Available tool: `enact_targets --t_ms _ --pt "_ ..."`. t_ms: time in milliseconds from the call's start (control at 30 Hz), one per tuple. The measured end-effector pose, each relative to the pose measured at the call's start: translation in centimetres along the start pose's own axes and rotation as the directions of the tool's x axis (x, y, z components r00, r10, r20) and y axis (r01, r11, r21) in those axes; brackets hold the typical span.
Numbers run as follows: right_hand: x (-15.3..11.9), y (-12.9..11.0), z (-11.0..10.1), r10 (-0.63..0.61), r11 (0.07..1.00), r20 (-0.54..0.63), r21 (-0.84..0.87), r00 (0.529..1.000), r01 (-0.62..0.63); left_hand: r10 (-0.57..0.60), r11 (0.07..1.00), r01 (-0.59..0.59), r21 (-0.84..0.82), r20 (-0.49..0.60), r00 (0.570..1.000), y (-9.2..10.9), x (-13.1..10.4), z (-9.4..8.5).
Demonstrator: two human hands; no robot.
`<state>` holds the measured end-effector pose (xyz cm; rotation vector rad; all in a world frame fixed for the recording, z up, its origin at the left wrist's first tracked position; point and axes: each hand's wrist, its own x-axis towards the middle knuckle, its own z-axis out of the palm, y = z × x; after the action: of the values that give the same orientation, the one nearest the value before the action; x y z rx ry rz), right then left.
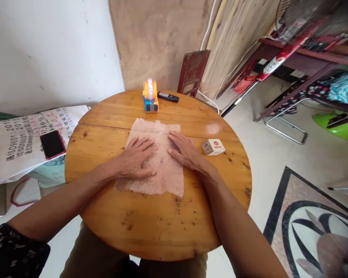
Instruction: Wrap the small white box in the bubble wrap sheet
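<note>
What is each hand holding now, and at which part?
Nothing is gripped. The left hand and right hand lie flat, palms down, on the middle of the pink bubble-wrap sheet spread on the round wooden table.

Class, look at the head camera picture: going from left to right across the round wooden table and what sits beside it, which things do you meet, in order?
Black phone on the printed sacks, left hand flat on the bubble wrap, orange tape dispenser, right hand also flat on the wrap, small white and red box.
</note>
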<state>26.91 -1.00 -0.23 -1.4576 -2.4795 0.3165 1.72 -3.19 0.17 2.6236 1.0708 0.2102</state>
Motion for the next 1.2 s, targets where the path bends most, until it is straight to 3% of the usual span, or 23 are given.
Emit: enact_targets --t_ms 200,833,1200 --pt "0.2 -0.6 0.9 0.023 0.997 -0.112 -0.071 0.993 -0.031 -0.001 1.000 0.001 0.010 0.021 1.000 -0.1 0.2 -0.3" --pt "1.7 -0.9 1.8 0.003 0.962 -0.117 -0.270 0.993 -0.035 -0.014 0.998 0.014 0.067 0.003 1.000 -0.7 0.4 -0.3" --pt "1.7 -1.4 1.6 0.017 0.956 -0.115 -0.289 0.993 -0.050 -0.003 0.998 0.008 0.064 -0.070 0.998 -0.9 0.5 0.0"
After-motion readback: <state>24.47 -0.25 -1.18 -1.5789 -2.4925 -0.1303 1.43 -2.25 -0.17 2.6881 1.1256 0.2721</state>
